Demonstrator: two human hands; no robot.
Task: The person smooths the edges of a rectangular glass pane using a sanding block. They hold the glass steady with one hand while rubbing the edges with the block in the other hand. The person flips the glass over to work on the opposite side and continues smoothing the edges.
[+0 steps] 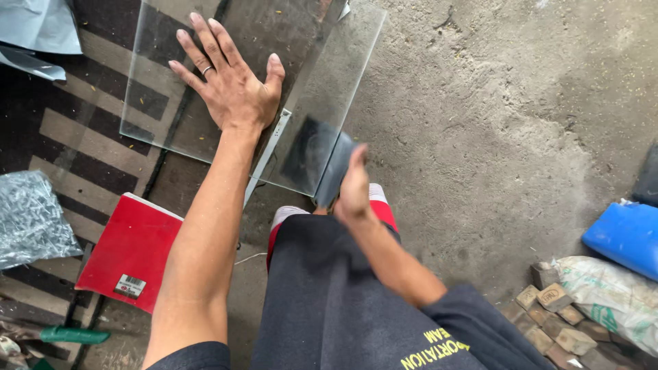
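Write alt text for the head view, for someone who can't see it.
A person's left hand presses flat on a clear glass sheet lying on a striped mat, while the right hand grips a dark flat piece at the sheet's near edge. A red book lies beside it.

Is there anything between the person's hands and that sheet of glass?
Nothing visible. The left hand lies flat, fingers spread, directly on the glass sheet. The right hand grips a dark, blurred object at the sheet's near edge; whether it touches the glass is unclear.

One head cam, looks steeply down, close over glass sheet (233, 82) on striped mat (75, 137), concrete floor (493, 137) at right.
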